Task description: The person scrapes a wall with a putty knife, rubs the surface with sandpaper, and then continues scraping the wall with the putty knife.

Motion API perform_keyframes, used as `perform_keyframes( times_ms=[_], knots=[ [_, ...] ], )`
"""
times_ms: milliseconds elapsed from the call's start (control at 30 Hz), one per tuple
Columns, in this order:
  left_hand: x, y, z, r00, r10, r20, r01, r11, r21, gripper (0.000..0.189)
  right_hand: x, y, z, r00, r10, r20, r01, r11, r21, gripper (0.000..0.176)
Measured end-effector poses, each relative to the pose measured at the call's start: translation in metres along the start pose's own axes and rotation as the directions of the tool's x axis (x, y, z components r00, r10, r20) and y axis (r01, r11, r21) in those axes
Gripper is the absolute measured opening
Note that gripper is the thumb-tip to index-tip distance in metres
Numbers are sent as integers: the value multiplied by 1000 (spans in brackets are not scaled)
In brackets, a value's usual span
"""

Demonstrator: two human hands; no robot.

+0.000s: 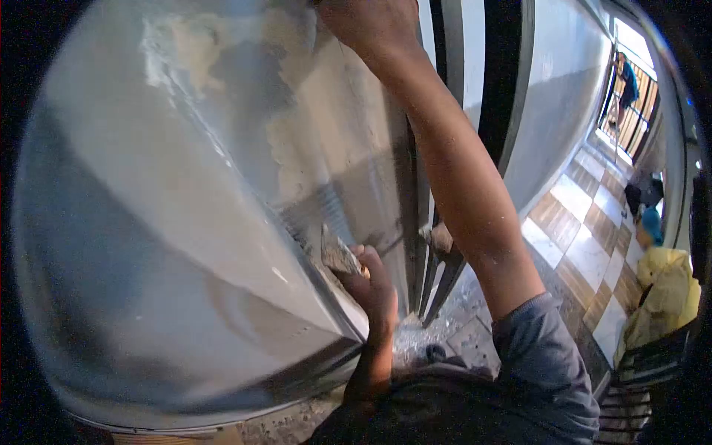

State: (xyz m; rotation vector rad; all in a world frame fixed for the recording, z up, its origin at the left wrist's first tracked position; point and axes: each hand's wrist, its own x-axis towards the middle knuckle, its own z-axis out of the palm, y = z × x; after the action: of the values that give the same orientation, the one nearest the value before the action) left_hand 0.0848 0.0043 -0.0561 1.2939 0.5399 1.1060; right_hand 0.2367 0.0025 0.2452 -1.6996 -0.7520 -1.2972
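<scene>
Nearest the camera, the grey sleeve (545, 352) covers the right shoulder, and the right arm stretches steeply upward across the view, its elbow only slightly bent. The right hand (374, 26) is raised to the top edge, where its fingers are cut off, so I cannot tell how far its grip is open or what it has hold of. The left hand (377, 288) is held low in front of the body, its forearm rising almost upright from the bottom of the view. Its grip is closed around a flat tool (340, 254), thumb uppermost, with the crusted blade pointing up and to the left. The tool is right by the wall (360, 141); whether the blade touches it is unclear.

The wall carries uneven tan and grey patches. A long edge (228, 157) slants down it from upper left, passes just beside the tool and ends in a corner near the left wrist, leaving little room there. On the other side, dark uprights (503, 81) border the wall and pass behind the right forearm.

Farther right, the wider room lies over a checkered floor (572, 196), with a yellow bag (664, 285) along its right side. At the far end, a person (627, 83) is before a slatted railing (647, 100).
</scene>
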Motion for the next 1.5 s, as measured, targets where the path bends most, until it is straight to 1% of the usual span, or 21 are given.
perform_keyframes(
  times_ms=[33, 100, 167, 233, 333, 433, 500, 567, 600, 700, 767, 900, 967, 1033, 1067, 1133, 1233, 1267, 1300, 1367, 1500],
  knots=[
    [-5, 11, 0, 1000, -25, -2, 25, 999, 20, 46, -9, -13, -20, 976, 127, 177, -146, 984, 98, 40],
    [-5, 31, 5, 998, 52, 22, -52, 999, 10, 46, -69, 1, -12, 970, 59, 234, -52, 998, -39, 57],
    [-8, 24, -1, 996, -44, 73, 52, 992, -113, 47, -148, 16, 4, 999, 30, 31, -33, 994, 102, 51],
    [-7, 18, -2, 986, 163, -24, -155, 967, 203, 47, -207, 27, 1, 971, 156, 181, -177, 979, 104, 55],
    [-3, 26, 3, 983, 181, -5, -179, 974, 138, 46, -195, 34, 15, 999, -17, -49, 22, 992, 122, 57],
    [-4, 26, 9, 982, 188, -13, -187, 981, 55, 43, -104, 13, 7, 982, 172, 75, -181, 973, 142, 52],
    [-1, 22, 15, 985, 173, -10, -173, 985, -22, 42, -63, 11, -1, 1000, 19, -18, -16, 985, 174, 47],
    [0, 14, 11, 997, -66, 45, 71, 991, -113, 40, -50, 2, -10, 986, 144, 89, -162, 954, 251, 41],
    [-2, 15, 9, 997, -71, 39, 75, 990, -116, 40, -68, 22, 6, 996, -77, -39, 82, 986, 147, 44],
    [-5, 15, 9, 999, 24, -35, -29, 988, -150, 33, -165, 26, 15, 996, 59, -68, -51, 992, 116, 39],
    [-4, 15, 10, 934, 353, -51, -337, 921, 195, 26, -182, 23, 23, 992, 57, -113, -40, 988, 147, 40],
    [-14, 36, 20, 976, 214, -29, -207, 967, 151, 17, -90, 17, 27, 967, -70, -247, 101, 988, 115, 30],
    [-11, 23, 14, 979, 201, 32, -203, 956, 214, 15, -48, 12, 22, 990, -46, -132, 68, 983, 172, 25],
    [-14, 16, 10, 985, 169, -17, -161, 962, 220, 17, -35, 3, 7, 996, 30, -88, -5, 962, 274, 52],
    [-17, 12, 6, 986, 167, -8, -161, 962, 222, 17, -52, 27, 29, 985, -78, -154, 106, 977, 184, 27],
    [-18, 5, 2, 981, 172, -87, -171, 985, 17, 39, -120, 22, 25, 991, -22, -131, 44, 985, 169, 37],
    [-26, -27, -10, 991, 103, -89, -97, 993, 61, 41, -188, 12, -23, 898, 88, 430, -128, 990, 64, 51],
    [-23, -41, -12, 927, 368, -72, -354, 921, 162, 44, -195, 14, -35, 846, 76, 527, -112, 993, 35, 54],
    [-26, -39, -11, 925, 372, -75, -356, 920, 162, 44, -201, 15, -46, 847, 72, 526, -109, 993, 40, 54],
    [-44, -33, -10, 993, 105, -63, -109, 991, -74, 47, -217, 13, -72, 813, 70, 579, -190, 970, 149, 54],
    [-55, -16, -2, 998, 68, -5, -68, 989, -134, 49, -268, 16, -96, 817, 20, 576, -148, 973, 177, 55]
  ],
)
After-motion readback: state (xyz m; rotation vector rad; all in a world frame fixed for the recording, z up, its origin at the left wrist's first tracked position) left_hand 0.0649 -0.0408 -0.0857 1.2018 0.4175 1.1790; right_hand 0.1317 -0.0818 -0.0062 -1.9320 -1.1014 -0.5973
